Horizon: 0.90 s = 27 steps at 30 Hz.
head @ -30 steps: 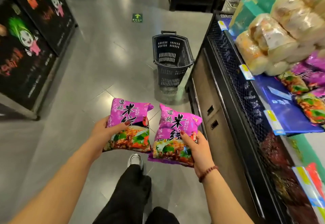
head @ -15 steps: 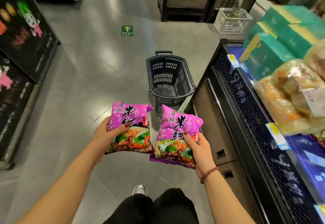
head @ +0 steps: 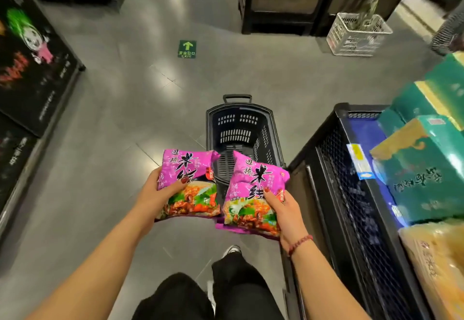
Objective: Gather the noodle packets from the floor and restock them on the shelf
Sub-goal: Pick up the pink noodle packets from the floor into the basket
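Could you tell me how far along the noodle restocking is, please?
Gathering looks done: no packets show on the floor, and the black basket looks empty. In hand: the left hand grips one purple packet, the right hand a second purple packet. Left: neither is on the shelf yet.

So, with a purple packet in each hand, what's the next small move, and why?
Probably a turn to the right, toward the shelf. The left hand grips one noodle packet, the right hand grips a second packet, so both hands are full, and no more packets show on the floor.
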{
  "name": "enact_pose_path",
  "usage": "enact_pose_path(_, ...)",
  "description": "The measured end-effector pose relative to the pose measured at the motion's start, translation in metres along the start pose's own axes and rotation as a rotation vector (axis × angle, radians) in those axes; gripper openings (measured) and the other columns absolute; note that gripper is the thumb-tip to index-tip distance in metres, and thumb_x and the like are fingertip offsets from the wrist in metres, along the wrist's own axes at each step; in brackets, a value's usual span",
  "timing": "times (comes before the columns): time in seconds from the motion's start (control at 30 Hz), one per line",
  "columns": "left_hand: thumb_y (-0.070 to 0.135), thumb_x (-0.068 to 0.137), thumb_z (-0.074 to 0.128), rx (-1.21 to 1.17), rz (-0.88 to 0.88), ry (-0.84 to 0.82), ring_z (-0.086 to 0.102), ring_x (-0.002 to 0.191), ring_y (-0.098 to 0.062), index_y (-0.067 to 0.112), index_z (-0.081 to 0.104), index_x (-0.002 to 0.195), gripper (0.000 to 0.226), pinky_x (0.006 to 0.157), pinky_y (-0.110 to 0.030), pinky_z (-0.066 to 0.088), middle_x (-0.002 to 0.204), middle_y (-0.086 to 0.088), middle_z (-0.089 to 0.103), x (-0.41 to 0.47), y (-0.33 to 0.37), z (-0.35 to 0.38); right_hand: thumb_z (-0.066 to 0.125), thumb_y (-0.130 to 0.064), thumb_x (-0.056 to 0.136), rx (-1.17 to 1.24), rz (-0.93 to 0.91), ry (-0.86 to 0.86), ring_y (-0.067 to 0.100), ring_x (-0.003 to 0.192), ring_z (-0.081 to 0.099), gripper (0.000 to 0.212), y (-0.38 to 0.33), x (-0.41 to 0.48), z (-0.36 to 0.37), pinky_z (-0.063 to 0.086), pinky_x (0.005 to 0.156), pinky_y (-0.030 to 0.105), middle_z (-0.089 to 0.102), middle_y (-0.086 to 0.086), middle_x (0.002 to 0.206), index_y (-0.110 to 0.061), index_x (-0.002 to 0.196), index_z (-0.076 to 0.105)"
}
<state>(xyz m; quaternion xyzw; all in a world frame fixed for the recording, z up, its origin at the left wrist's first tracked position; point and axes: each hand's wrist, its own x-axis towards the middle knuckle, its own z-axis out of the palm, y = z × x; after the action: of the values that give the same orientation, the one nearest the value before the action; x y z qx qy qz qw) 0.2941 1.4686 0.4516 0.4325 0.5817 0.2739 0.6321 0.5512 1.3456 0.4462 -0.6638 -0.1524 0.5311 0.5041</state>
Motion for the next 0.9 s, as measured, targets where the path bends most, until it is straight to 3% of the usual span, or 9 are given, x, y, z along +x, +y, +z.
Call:
enact_pose_path(0.03,0.028,0.080,0.079,-0.004,0.000,0.001,0.070,0.095,-0.030,0.023,0.043,0.135,0.066,0.081,-0.044,0.057,0.116,-0.010,0.067,0.012,0.009,0.007,0.081,-0.059,0.060,-0.011,0.008,-0.008,0.024,0.107,0.066,0.086,-0.011,0.016,-0.002,0.052,0.094,0.050,0.067,0.005,0.120,-0.018,0.130,0.054)
enact_pose_path(0.13,0.027,0.082,0.076,-0.003,-0.022,-0.042,0.070,0.094,-0.027,0.026,0.040,0.132,0.062,0.076,-0.038,0.057,0.115,-0.007,0.066,0.044,0.031,0.023,0.072,-0.039,0.082,-0.036,0.014,-0.039,0.025,0.102,0.068,0.044,-0.042,0.056,-0.003,0.052,0.094,0.050,0.071,0.005,0.110,-0.017,0.118,0.060)
enact_pose_path(0.27,0.024,0.071,0.084,-0.020,-0.044,-0.087,0.072,0.090,-0.026,0.023,0.041,0.134,0.077,0.070,-0.033,0.057,0.116,-0.010,0.067,0.096,0.056,0.037,0.074,-0.048,0.072,-0.069,0.027,-0.034,0.023,0.105,0.066,0.060,-0.073,0.106,0.002,0.050,0.096,0.051,0.070,0.002,0.112,-0.019,0.122,0.059)
enact_pose_path(0.33,0.019,0.073,0.083,-0.010,-0.034,-0.112,0.073,0.087,-0.021,0.025,0.042,0.133,0.073,0.066,-0.029,0.057,0.115,-0.007,0.067,0.127,0.070,0.044,0.072,-0.037,0.081,-0.074,0.037,-0.033,0.024,0.100,0.069,0.043,-0.086,0.133,0.007,0.053,0.093,0.049,0.072,0.004,0.106,-0.016,0.116,0.062)
enact_pose_path(0.4,0.021,0.064,0.088,0.006,-0.021,-0.149,0.073,0.086,-0.016,0.026,0.043,0.131,0.082,0.064,-0.026,0.058,0.113,-0.003,0.066,0.161,0.084,0.049,0.067,-0.026,0.088,-0.074,0.053,-0.011,0.023,0.092,0.071,0.028,-0.099,0.162,0.013,0.057,0.085,0.043,0.074,0.006,0.100,-0.013,0.113,0.063)
enact_pose_path(0.5,0.012,0.072,0.084,0.031,-0.019,-0.205,0.072,0.087,-0.013,0.026,0.041,0.131,0.074,0.068,-0.026,0.058,0.115,-0.002,0.064,0.215,0.103,0.056,0.065,-0.022,0.090,-0.103,0.024,0.026,0.019,0.084,0.072,0.020,-0.121,0.203,0.022,0.058,0.070,0.030,0.073,0.004,0.094,-0.014,0.108,0.062)
enact_pose_path(0.63,0.008,0.083,0.074,0.088,-0.052,-0.234,0.068,0.097,-0.018,0.027,0.039,0.133,0.064,0.074,-0.030,0.058,0.116,-0.001,0.062,0.290,0.128,0.061,0.065,-0.023,0.089,-0.103,0.031,0.065,0.014,0.081,0.070,0.016,-0.151,0.263,0.036,0.055,0.062,0.023,0.071,0.003,0.095,-0.019,0.104,0.060)
enact_pose_path(0.9,0.002,0.081,0.074,0.108,-0.152,-0.185,0.068,0.098,-0.016,0.030,0.034,0.141,0.077,0.068,-0.026,0.058,0.119,0.001,0.061,0.388,0.113,0.098,0.067,-0.020,0.089,-0.132,0.083,0.137,0.022,0.088,0.070,0.022,-0.150,0.390,0.032,0.059,0.071,0.030,0.071,0.006,0.098,-0.017,0.110,0.062)
